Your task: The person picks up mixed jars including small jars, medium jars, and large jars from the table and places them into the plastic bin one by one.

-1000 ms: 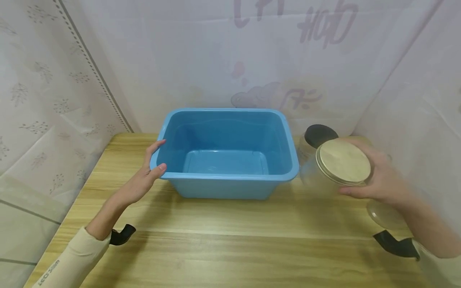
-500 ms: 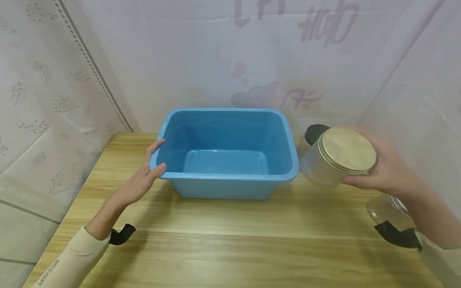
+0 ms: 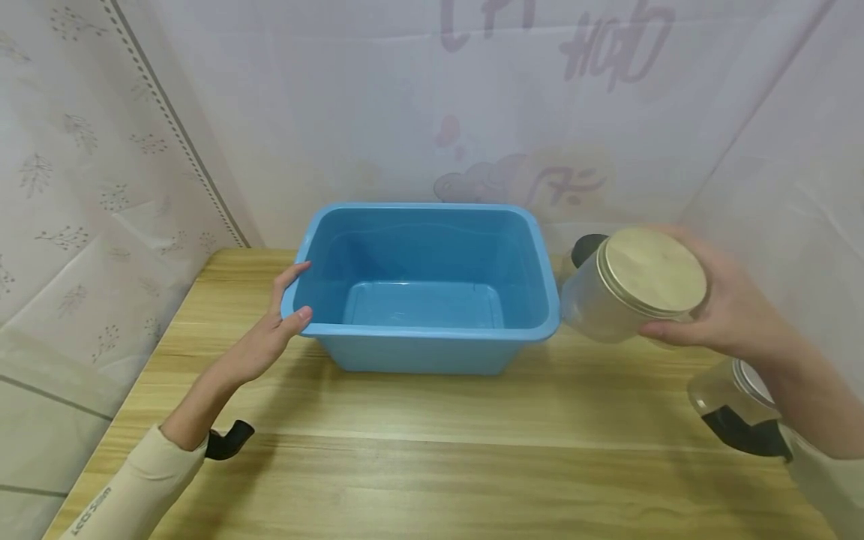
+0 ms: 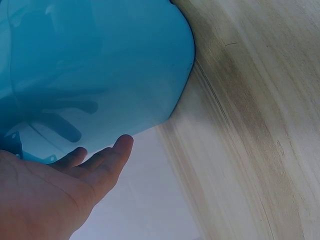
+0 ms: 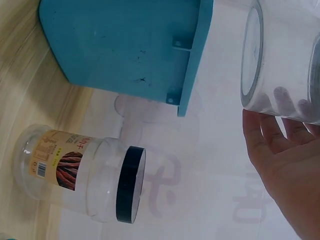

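A blue plastic tub [image 3: 418, 330] stands at the back middle of the wooden table [image 3: 432, 465]. My left hand [image 3: 280, 319] holds its left rim, thumb on the near edge and fingers against the tub's side [image 4: 100, 65]. My right hand [image 3: 715, 307] grips a clear jar with a pale wooden lid [image 3: 651, 271], lifted off the table to the right of the tub and tilted toward it. In the right wrist view the fingers [image 5: 280, 145] curl round the clear jar's wall [image 5: 285, 60].
A clear jar with a black lid [image 5: 90, 175] and an orange label stands behind the tub's right corner, its lid [image 3: 586, 249] partly hidden. Another clear jar [image 3: 725, 390] sits at the right table edge under my right forearm. Curtains close in the back and sides.
My right hand has raised the wooden-lidded jar higher, hiding more of the black-lidded jar behind. The left hand and the tub have not moved.
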### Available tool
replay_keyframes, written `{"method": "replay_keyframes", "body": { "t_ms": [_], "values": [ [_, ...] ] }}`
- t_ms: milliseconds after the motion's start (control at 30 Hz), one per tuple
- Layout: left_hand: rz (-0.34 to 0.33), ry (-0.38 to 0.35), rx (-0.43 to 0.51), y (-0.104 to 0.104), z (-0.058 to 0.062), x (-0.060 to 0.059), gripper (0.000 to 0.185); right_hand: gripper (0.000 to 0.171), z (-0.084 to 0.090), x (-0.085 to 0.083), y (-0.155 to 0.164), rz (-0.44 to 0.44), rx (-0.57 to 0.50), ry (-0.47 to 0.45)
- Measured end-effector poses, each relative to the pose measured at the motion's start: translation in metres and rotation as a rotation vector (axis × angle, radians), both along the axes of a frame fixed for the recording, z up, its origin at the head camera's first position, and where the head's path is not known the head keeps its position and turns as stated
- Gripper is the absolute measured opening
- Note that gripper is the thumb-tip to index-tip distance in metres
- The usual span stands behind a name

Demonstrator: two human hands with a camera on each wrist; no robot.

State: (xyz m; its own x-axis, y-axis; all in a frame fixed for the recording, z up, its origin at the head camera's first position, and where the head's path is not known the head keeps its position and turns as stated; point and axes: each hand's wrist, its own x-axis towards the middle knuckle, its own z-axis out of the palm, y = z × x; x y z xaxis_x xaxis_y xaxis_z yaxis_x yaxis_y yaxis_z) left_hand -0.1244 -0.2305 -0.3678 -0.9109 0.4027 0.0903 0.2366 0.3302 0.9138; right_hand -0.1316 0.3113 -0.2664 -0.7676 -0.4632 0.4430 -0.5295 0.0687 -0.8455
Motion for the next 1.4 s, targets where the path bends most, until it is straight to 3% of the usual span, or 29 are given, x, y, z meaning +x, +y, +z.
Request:
{"method": "replay_keyframes", "body": {
  "t_ms": [300, 567, 833, 1100, 1400],
  "values": [
    [-0.003, -0.002, 0.003, 0.0, 0.0, 0.001, 0.066, 0.1, 0.006, -0.003, -0.004, -0.013, 0.022, 0.018],
    [-0.001, -0.003, -0.005, 0.001, 0.0, 0.001, 0.066, 0.109, 0.011, -0.003, -0.009, -0.188, 0.293, 0.129],
    [0.0, -0.003, -0.01, 0.0, 0.0, 0.0, 0.065, 0.101, 0.011, -0.009, -0.011, -0.097, 0.187, 0.085],
    [-0.001, 0.0, -0.001, 0.0, 0.001, 0.0, 0.065, 0.108, 0.021, -0.007, -0.022, -0.197, 0.348, 0.14],
    [0.002, 0.002, -0.007, 0.001, 0.001, 0.001, 0.065, 0.102, 0.025, -0.01, -0.032, -0.193, 0.316, 0.05]
  ]
}}
